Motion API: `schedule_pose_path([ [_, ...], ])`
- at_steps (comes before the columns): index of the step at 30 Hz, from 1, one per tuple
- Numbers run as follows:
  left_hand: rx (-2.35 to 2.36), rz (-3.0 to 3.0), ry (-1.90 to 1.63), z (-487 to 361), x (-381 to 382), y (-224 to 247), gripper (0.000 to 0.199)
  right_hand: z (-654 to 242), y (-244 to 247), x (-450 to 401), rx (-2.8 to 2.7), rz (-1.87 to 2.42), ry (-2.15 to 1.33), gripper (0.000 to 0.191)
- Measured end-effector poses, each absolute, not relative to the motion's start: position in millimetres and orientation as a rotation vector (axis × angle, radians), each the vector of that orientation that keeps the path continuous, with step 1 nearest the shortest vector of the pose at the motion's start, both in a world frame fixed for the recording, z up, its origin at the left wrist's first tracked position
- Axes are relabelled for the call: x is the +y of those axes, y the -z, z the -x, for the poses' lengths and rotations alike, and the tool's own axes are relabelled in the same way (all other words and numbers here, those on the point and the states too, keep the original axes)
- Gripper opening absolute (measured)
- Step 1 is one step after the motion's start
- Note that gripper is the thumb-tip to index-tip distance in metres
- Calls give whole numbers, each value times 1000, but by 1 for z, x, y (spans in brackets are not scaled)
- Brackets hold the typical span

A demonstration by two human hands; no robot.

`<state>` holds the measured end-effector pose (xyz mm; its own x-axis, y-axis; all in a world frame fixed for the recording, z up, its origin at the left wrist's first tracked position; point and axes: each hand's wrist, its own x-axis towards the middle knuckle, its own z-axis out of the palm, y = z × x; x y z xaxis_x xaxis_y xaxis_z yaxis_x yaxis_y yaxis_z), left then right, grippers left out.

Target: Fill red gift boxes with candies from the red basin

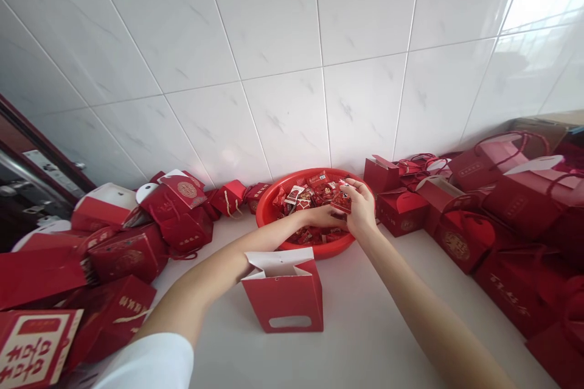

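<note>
A round red plastic basket [326,250] stands by the wall, holding many small red-wrapped packets [305,197]. My right hand [359,208] is closed on a red packet [341,200] over the basket's right side. Lower, inside the basket, my left hand [329,217] reaches across to the right, its fingertips close to my right palm; what they hold, if anything, is hidden. In front of the basket, below my left forearm, an open red paper bag [286,301] with a white inside stands upright on the white table.
Red gift boxes and bags [130,252] are piled at the left, with one marked box [39,346] at the lower left corner. More red bags [515,194] crowd the right side. A white tiled wall [287,109] rises behind the table [365,328].
</note>
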<state>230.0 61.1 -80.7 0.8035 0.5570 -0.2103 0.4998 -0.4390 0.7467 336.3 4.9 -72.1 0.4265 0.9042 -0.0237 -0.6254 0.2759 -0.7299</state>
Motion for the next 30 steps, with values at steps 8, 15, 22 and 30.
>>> schedule_pose_path([
  [8,868,-2192,22,-228,56,81,8,-335,78,9,-471,766,-1039,27],
  [15,803,-2163,-55,-223,71,100,13,-333,76,10,-426,762,-1118,31],
  [22,827,-2130,-57,-223,68,95,10,-332,77,9,-455,767,-1095,28],
  [30,866,-2144,86,-227,62,84,8,-332,77,10,-455,811,-1068,25],
])
